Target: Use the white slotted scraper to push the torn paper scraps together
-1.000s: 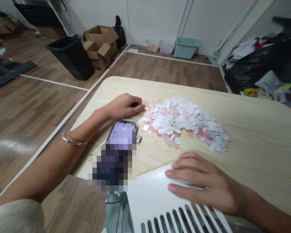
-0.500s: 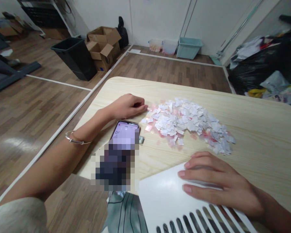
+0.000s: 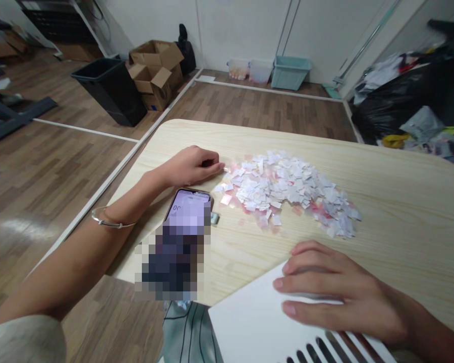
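Observation:
My left hand (image 3: 191,165) rests on the light wooden table (image 3: 401,201) with its fingers curled in, fingertips touching the left edge of a heap of small white and pink paper scraps (image 3: 287,189). Whether it pinches a scrap is hidden. My right hand (image 3: 336,295) lies flat, fingers stretched, on a white slotted sheet (image 3: 257,327) at the table's near edge. A phone (image 3: 187,217) with a lit screen lies between my arms, partly blurred out.
A black bin (image 3: 109,88) and open cardboard boxes (image 3: 155,70) stand on the wooden floor to the far left. A teal basket (image 3: 289,73) sits by the wall. Black bags and clutter (image 3: 401,101) pile up at the right.
My right hand and the white slotted sheet have slid a little toward me and to the right. My left hand stays at the heap's edge.

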The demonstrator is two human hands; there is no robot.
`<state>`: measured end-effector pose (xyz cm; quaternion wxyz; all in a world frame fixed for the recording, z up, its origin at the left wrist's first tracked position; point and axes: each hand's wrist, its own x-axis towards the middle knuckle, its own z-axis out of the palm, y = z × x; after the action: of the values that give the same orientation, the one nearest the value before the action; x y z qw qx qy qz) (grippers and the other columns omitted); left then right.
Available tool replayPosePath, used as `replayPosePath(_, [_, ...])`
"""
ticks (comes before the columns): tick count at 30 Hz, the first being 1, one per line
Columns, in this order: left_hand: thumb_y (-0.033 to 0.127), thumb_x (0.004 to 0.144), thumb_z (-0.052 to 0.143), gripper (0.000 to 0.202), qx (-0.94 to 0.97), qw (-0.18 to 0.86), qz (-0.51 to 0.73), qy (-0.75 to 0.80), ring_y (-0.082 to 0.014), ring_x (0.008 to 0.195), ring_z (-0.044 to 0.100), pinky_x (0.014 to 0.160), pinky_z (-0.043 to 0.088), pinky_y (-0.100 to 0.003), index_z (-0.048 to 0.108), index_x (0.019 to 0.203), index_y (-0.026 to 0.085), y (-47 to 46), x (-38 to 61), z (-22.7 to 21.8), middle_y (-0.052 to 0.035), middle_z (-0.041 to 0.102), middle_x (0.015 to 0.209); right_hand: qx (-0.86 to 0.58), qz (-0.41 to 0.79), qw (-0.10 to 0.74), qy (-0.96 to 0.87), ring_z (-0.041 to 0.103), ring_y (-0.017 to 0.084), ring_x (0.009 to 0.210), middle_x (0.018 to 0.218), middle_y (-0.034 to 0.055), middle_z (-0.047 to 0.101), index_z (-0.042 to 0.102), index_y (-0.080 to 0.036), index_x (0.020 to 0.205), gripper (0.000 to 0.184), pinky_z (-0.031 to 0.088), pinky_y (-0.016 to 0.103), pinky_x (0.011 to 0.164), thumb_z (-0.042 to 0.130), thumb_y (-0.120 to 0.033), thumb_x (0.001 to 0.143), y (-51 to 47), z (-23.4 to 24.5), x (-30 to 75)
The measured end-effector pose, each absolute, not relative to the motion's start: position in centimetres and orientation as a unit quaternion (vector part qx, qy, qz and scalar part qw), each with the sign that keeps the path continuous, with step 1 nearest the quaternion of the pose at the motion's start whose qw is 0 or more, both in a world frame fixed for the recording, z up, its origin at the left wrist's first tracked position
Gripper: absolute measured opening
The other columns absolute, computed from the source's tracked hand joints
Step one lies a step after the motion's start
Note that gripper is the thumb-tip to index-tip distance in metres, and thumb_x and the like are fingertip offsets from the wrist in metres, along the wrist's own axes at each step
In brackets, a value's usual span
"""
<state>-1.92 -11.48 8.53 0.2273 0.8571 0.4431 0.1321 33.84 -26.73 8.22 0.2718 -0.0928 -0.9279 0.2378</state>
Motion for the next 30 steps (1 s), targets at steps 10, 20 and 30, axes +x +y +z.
replayPosePath(10, [0.042,0.100,0.056,0.037,0.857,0.229,0.137,0.441,-0.0101,0.056,0.034,0.060,0.025,-0.031,0.058,0.072,0.019,-11.4,-2.0,8.3,0.0041,0.046,0.058,-0.113,0.191,0.266,-0.938,0.074,0.024,0.119,0.121,0.0107,0.087,0.078,-0.019,0.123,0.023,0.059,0.047,0.107,0.059,-0.019,0.111,-26.5,7.9,34.0])
replayPosePath(20, [0.044,0.101,0.054,0.037,0.858,0.222,0.128,0.445,-0.0103,0.056,0.034,0.059,0.025,-0.031,0.058,0.072,0.019,-11.5,-2.0,8.5,0.0038,0.046,0.059,-0.072,0.270,0.260,-0.924,0.073,0.024,0.115,0.121,0.0133,0.085,0.078,-0.015,0.120,0.020,0.058,0.045,0.107,0.062,-0.021,0.109,-26.6,7.9,33.8])
replayPosePath(30, [0.043,0.101,0.055,0.037,0.855,0.229,0.123,0.448,-0.0104,0.057,0.034,0.061,0.025,-0.031,0.059,0.074,0.019,-11.5,-2.0,8.5,0.0039,0.045,0.059,-0.155,0.206,0.274,-0.926,0.074,0.027,0.125,0.125,0.0141,0.085,0.074,-0.019,0.134,0.028,0.065,0.043,0.103,0.063,-0.022,0.109,-26.8,7.5,35.1])
